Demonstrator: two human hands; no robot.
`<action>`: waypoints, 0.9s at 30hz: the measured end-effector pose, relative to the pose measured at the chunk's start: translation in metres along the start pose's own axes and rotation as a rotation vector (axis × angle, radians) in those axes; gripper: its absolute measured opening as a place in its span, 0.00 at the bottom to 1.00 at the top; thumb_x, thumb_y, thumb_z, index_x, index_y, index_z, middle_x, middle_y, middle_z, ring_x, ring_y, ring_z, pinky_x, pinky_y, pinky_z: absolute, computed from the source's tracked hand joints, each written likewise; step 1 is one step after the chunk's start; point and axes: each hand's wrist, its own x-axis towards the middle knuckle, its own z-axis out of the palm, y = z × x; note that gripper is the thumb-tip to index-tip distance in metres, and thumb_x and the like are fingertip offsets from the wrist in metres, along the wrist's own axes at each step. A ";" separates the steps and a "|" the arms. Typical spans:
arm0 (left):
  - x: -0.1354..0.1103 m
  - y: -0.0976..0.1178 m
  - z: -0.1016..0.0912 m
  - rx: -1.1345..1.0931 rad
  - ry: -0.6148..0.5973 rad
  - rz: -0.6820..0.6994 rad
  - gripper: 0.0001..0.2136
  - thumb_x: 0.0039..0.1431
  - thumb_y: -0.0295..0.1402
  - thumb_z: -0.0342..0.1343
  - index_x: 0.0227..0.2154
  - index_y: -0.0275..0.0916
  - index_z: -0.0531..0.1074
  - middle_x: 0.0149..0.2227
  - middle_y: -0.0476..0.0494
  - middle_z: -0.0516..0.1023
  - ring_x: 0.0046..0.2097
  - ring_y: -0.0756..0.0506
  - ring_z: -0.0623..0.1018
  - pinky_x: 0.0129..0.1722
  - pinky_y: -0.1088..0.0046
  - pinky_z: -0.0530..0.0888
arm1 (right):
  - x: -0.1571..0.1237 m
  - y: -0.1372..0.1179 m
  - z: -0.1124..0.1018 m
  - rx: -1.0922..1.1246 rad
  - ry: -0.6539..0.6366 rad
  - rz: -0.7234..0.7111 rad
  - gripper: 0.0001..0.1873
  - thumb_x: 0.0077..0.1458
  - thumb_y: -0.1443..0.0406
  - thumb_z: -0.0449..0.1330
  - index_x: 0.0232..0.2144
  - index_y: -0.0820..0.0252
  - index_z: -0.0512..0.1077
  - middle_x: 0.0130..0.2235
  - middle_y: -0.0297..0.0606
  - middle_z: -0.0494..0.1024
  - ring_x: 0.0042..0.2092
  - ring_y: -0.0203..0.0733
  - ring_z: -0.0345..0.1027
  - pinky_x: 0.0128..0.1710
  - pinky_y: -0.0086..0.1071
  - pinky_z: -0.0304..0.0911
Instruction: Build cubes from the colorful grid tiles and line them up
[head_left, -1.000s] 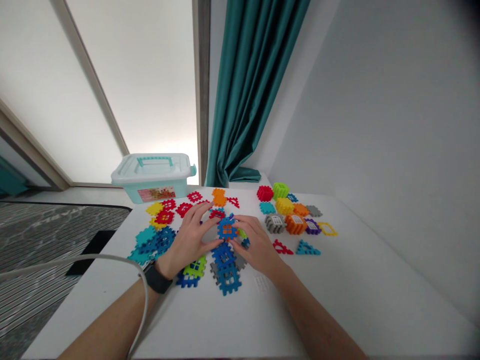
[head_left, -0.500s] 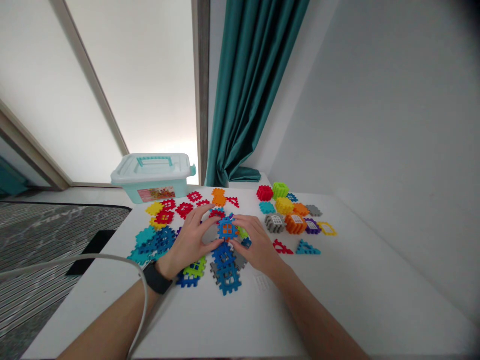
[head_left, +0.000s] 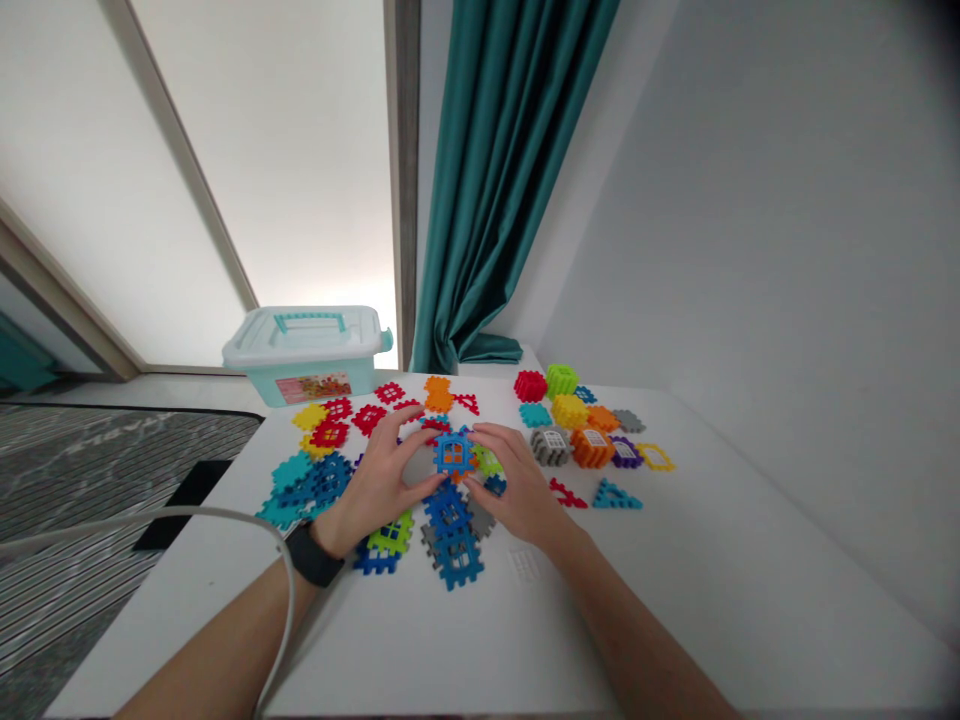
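Over the middle of the pile, a blue window-pattern building tile [head_left: 453, 453] with orange parts showing through and below it sits between my hands. My left hand [head_left: 382, 478], with a black band on its wrist, curves around the left side, thumb at the lower corner. On the right side, my right hand [head_left: 519, 488] grips with thumb low and fingers at the top edge. Just below lie joined blue tiles [head_left: 456, 540] over grey ones. A lime green tile [head_left: 391, 536] lies beneath my left wrist, and another lime tile [head_left: 487, 460] is partly hidden by my right fingers.
A lidded teal box [head_left: 307, 355] stands at the back left. Red tiles [head_left: 369, 420] and teal tiles [head_left: 291, 472] lie left. Stacked tiles, including an orange stack [head_left: 591, 448] and a grey stack [head_left: 550, 446], stand right. A white cable [head_left: 289, 580] crosses my left forearm.
The blue tile has shifted slightly up and left. My left index finger has drawn back a little, and my right thumb has moved slightly to the right.
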 end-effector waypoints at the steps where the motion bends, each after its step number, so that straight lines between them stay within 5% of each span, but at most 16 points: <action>1: 0.000 0.000 0.000 -0.001 -0.004 0.000 0.20 0.61 0.35 0.62 0.55 0.42 0.68 0.64 0.32 0.61 0.65 0.33 0.64 0.62 0.47 0.67 | 0.000 0.001 -0.001 -0.007 0.000 0.005 0.27 0.58 0.65 0.62 0.59 0.52 0.63 0.59 0.47 0.69 0.61 0.53 0.64 0.61 0.52 0.64; 27: 0.002 -0.001 -0.006 -0.028 -0.058 -0.016 0.20 0.62 0.31 0.57 0.57 0.42 0.68 0.61 0.34 0.63 0.63 0.35 0.66 0.62 0.50 0.68 | -0.001 0.006 0.000 -0.118 0.103 0.013 0.20 0.55 0.64 0.65 0.50 0.52 0.69 0.60 0.48 0.63 0.62 0.58 0.58 0.59 0.57 0.62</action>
